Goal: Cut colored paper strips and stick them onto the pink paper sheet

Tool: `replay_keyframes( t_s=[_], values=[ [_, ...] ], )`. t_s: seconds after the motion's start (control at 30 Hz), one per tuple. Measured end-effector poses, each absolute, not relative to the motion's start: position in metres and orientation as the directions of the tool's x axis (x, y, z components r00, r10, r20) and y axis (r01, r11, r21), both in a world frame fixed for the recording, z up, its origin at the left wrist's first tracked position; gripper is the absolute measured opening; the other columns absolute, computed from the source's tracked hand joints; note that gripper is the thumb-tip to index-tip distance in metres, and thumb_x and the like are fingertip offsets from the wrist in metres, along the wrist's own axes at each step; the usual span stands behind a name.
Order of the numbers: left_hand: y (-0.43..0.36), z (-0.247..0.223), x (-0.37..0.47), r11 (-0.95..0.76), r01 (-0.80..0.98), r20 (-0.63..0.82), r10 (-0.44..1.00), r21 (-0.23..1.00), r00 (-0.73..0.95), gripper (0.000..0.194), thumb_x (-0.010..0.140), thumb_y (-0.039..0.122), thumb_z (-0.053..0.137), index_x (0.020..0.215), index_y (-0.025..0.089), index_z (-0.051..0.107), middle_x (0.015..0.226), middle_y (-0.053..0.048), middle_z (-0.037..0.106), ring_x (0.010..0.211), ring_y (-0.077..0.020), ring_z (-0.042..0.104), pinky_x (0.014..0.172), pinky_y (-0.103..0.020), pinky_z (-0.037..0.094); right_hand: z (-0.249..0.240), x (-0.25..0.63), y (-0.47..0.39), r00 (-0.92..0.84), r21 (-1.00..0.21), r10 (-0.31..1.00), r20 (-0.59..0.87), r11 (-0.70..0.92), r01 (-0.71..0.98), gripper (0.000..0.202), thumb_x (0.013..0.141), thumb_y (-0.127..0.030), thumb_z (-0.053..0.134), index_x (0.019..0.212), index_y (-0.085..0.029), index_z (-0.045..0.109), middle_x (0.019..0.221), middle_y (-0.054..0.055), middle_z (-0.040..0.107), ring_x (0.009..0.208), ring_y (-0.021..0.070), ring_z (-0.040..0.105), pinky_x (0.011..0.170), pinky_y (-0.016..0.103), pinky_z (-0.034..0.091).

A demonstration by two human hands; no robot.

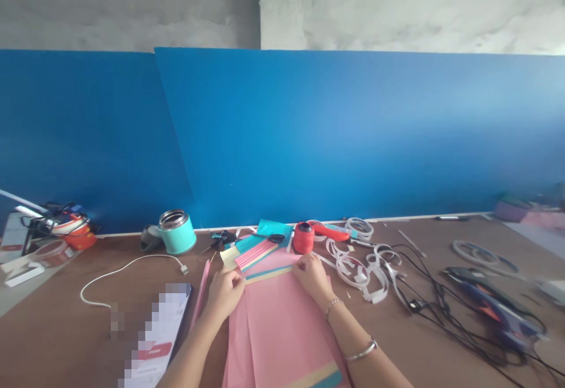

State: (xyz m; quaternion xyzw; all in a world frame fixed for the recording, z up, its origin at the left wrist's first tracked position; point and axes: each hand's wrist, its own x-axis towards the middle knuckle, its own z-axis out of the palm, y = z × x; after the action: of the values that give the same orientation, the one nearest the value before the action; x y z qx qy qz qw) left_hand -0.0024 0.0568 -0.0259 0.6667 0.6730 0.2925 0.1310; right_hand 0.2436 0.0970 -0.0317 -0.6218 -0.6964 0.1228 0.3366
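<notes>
Pink paper sheets [286, 323] lie stacked in front of me, with yellow and teal bands across their far and near ends. At the far left corner, my left hand [227, 291] is closed with fingertips pinched at the banded edge. My right hand [312, 276] is curled closed on the far right end of the same edge, just below a red thread spool [303, 238]. Beyond the hands lie pink striped strips [257, 252], teal paper [276, 230] and black-handled scissors [276, 238]. The fingers partly hide the edge they grip.
Left of the sheets are a phone-like screen [165, 329], a white cable [132, 258] and a teal cup [177, 235]. To the right lie curled white strips [357, 270], a red tool [329, 232], black cables [436, 299] and a blue glue gun [498, 314]. A blue partition [309, 141] stands behind.
</notes>
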Motion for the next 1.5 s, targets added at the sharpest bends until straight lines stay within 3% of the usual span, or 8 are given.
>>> replay_keyframes(
  t_s=[0.9, 1.5],
  values=[
    [0.0640, -0.0229, -0.0016, -0.004, 0.860, 0.120, 0.991, 0.510, -0.067, 0.022, 0.075, 0.020, 0.052, 0.055, 0.020, 0.060, 0.067, 0.000, 0.061, 0.072, -0.0166, 0.056, 0.064, -0.024, 0.037, -0.0291, 0.2429, 0.1027, 0.020, -0.611, 0.964, 0.267, 0.153, 0.776, 0.023, 0.068, -0.018, 0.049, 0.048, -0.020, 0.039, 0.059, 0.003, 0.051, 0.065, 0.0179, 0.048, 0.059, 0.026, 0.032],
    [0.0647, -0.0232, 0.0004, 0.032, 0.906, 0.081, 0.994, 0.421, -0.073, 0.018, 0.077, 0.018, 0.052, 0.061, 0.020, 0.058, 0.076, -0.002, 0.062, 0.079, -0.0168, 0.056, 0.065, -0.024, 0.036, -0.0276, 0.2420, 0.1015, 0.029, -0.602, 0.969, 0.246, 0.129, 0.788, 0.019, 0.067, -0.014, 0.051, 0.048, -0.018, 0.047, 0.060, 0.002, 0.052, 0.065, 0.0152, 0.047, 0.058, 0.023, 0.031]
  ],
)
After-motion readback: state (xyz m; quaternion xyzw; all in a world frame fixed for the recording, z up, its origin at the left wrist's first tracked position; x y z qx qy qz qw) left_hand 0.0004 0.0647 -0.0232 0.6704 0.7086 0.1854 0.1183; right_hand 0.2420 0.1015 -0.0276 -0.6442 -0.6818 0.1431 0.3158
